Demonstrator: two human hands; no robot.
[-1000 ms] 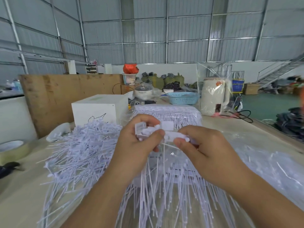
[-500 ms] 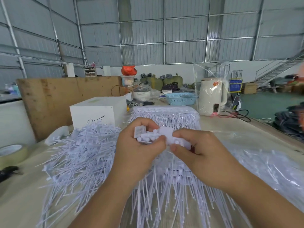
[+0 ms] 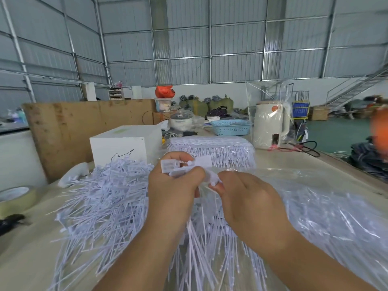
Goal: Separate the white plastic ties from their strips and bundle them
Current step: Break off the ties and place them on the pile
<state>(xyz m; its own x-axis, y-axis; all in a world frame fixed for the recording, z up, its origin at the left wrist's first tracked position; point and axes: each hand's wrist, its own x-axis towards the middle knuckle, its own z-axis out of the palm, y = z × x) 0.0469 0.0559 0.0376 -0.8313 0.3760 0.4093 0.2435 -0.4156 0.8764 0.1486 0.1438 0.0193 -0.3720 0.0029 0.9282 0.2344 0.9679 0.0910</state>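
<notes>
White plastic ties [image 3: 184, 168], still joined at their flat heads, sit clamped in the grip of the left hand [image 3: 174, 185], thumb curled over the front of the cluster and fingers behind it. Right beside it, touching, the right hand [image 3: 249, 202] pinches the end of the same cluster between thumb and fingertip, so both grips close on one piece. The ties' thin tails hang down from the grips between the two forearms.

Below and to the left of the left grip lies a loose heap of separated ties [image 3: 100, 206], spread wide over the pale bench [image 3: 25, 255]. Under and to the right of the right grip, clear plastic bags [image 3: 327, 217] of more ties cover the bench out to its right edge, which runs diagonally toward the green floor [image 3: 336, 133]. Just beyond the grips sits a wrapped stack of tie strips [image 3: 212, 150], with a white box [image 3: 123, 148] to its left.

Far left of the grips, near the bench edge, rests a tape roll [image 3: 16, 198]. Bare bench shows only at the near left corner. Behind the stack stand a blue basket [image 3: 231, 127] and a bagged white kettle [image 3: 269, 124].
</notes>
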